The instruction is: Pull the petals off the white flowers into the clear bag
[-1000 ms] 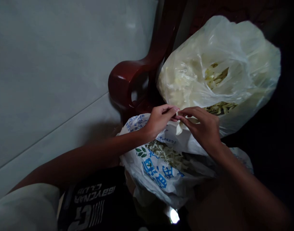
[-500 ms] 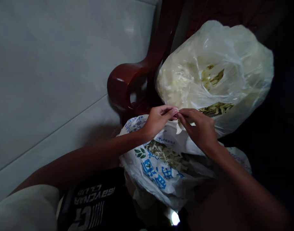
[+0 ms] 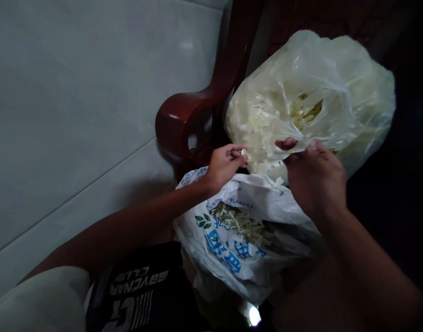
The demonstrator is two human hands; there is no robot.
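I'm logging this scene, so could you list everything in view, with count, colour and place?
Clear bag: one, milky, upper right
Pieces inside it: many, pale yellow to brownish, at its openings
Printed bag: one, white with blue and green print, lower centre
Pieces in that bag: many, whitish, in its mouth
Held piece: one, white, left fingertips
Armrest: one, dark red, upper centre
Floor: one, grey tiled, left
Black cloth: one, white lettering, bottom
Pale cloth: one, whitish, bottom left corner
Bright spot: one, white, bottom edge
Left hand: one, brown, centre
Right hand: one, brown, at the clear bag
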